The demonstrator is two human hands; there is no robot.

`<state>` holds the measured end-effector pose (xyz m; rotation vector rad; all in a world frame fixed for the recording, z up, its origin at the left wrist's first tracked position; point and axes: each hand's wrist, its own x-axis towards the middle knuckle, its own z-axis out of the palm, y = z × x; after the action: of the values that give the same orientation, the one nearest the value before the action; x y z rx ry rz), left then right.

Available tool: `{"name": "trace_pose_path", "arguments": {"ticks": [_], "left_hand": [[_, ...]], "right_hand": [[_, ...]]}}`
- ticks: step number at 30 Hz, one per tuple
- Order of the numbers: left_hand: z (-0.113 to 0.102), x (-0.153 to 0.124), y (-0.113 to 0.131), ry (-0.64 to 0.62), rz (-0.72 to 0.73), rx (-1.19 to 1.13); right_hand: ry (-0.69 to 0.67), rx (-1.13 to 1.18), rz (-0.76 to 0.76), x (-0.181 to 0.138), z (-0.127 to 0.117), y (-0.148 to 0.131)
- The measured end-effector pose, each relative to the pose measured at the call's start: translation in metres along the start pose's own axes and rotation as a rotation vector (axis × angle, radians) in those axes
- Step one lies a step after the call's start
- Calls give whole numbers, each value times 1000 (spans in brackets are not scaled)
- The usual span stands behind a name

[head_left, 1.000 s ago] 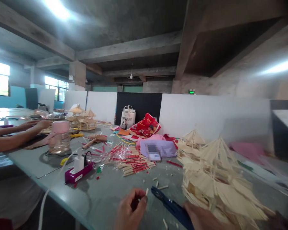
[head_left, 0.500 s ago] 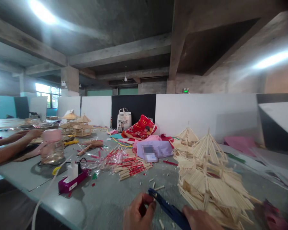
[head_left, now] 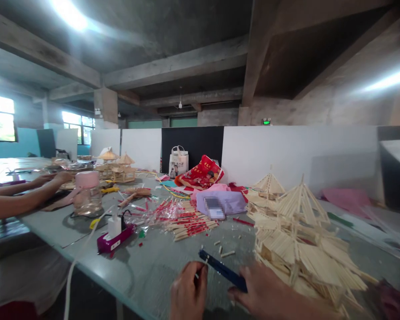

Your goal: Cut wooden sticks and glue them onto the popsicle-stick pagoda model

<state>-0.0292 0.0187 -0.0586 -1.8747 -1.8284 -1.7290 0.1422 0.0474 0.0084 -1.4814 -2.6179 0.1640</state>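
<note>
At the bottom of the head view my left hand [head_left: 188, 293] is pinched shut on a small pale stick piece, held at the tip of a blue cutter tool [head_left: 222, 269]. My right hand [head_left: 265, 295] grips the blue tool by its handle end. Just right of my hands stands a pagoda model [head_left: 298, 240] built of pale wooden sticks. Short cut stick bits [head_left: 227, 254] lie on the grey table [head_left: 153, 266] in front of the tool.
A heap of red-wrapped chopsticks [head_left: 190, 222] lies mid-table, with a purple power strip [head_left: 116, 240], a pink-lidded jar [head_left: 87, 193], a lilac cloth [head_left: 222, 203] and a red bag [head_left: 202, 174]. Another person's arms [head_left: 26, 195] reach in from the left near small stick models [head_left: 115, 166].
The view swung left then back right. My left hand's pinch has moved against the blue tool's tip, and my right hand has risen further into view on the tool.
</note>
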Motion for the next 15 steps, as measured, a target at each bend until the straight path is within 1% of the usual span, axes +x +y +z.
{"name": "trace_pose_path", "arguments": {"ticks": [3,7,10,13,15], "left_hand": [[-3,-2,-3,5,-37,44],[-10,1,-4,-5,-130,64],[-12,2,-7,24,-94,81],[-9,-2,-15,69,-28,124],[-7,-6,-19,99,0,158]], "right_hand": [[-2,-110,-61,10,-5,-7],[0,-62,-93,19,-11,-13],[2,28,-103,18,-15,-17],[18,79,-66,10,-15,-22],[-10,83,-34,2,-14,-24]]}}
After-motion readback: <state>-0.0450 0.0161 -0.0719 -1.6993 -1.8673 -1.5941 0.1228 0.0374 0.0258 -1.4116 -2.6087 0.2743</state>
